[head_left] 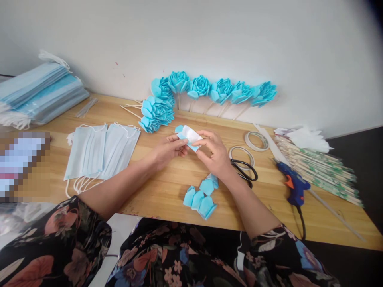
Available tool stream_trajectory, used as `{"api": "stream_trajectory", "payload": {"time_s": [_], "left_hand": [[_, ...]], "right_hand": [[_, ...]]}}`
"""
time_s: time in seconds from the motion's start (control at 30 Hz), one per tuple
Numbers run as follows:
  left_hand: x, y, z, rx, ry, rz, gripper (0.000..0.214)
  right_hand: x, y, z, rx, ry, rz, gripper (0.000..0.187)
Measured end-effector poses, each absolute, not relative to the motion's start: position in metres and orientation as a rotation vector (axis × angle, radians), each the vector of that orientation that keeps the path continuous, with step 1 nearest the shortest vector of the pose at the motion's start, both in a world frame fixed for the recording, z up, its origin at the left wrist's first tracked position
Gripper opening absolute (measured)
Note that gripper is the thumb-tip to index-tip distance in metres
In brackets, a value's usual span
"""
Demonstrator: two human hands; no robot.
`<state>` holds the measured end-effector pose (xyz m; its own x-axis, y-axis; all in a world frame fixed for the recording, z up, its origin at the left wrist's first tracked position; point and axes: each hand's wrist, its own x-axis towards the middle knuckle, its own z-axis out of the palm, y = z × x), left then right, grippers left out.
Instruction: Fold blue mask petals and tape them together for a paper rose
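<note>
Between my two hands is a small piece of blue and white mask fabric (191, 134), held above the middle of the wooden table. My left hand (171, 150) pinches its left side, thumb on top. On its right edge, the fingers of my right hand (213, 153) are closed. Below my right wrist lie several folded blue fabric petals (200, 202). Black-handled scissors (245, 169) rest partly behind my right forearm. Behind my hands, blue fabric flowers (157, 111) on thin sticks lie in a cluster, and more flowers (221, 89) lean along the wall.
Flat face masks (103, 149) lie at left, before a tall mask stack (44, 93). Tape rolls (256, 141), a blue glue gun (291, 183) with its cord, a glue stick (338, 215) and wrapped chopsticks (323, 171) occupy the right. A pixelated patch (20, 165) covers the far left.
</note>
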<state>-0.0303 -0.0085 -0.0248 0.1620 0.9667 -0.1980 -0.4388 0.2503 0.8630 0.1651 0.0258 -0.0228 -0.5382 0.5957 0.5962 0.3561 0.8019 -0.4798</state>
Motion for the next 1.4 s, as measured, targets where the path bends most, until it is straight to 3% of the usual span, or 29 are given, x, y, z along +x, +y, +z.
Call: {"api": "stream_trajectory", "payload": {"time_s": [0.27, 0.43, 0.57, 0.87, 1.03, 1.4], "left_hand": [[-0.028, -0.008, -0.025, 0.980, 1.064, 1.180, 0.033], [-0.027, -0.010, -0.022, 1.063, 1.103, 1.179, 0.030], [-0.026, -0.009, -0.023, 1.066, 1.108, 1.168, 0.032], [-0.026, -0.010, -0.022, 1.087, 1.083, 1.153, 0.038], [-0.026, -0.010, -0.024, 1.123, 1.087, 1.143, 0.038], [-0.027, -0.012, -0.018, 1.057, 1.101, 1.179, 0.035]], "right_hand": [[0.165, 0.025, -0.023, -0.726, -2.168, 0.491, 0.012], [0.162, 0.023, -0.025, -0.810, -2.023, 0.799, 0.005], [0.160, 0.023, -0.027, -0.939, -1.883, 1.037, 0.010], [0.156, 0.023, -0.027, -0.943, -1.706, 1.202, 0.020], [0.156, 0.024, -0.028, -0.938, -1.710, 1.203, 0.033], [0.164, 0.027, -0.030, -0.969, -1.621, 1.272, 0.036]]}}
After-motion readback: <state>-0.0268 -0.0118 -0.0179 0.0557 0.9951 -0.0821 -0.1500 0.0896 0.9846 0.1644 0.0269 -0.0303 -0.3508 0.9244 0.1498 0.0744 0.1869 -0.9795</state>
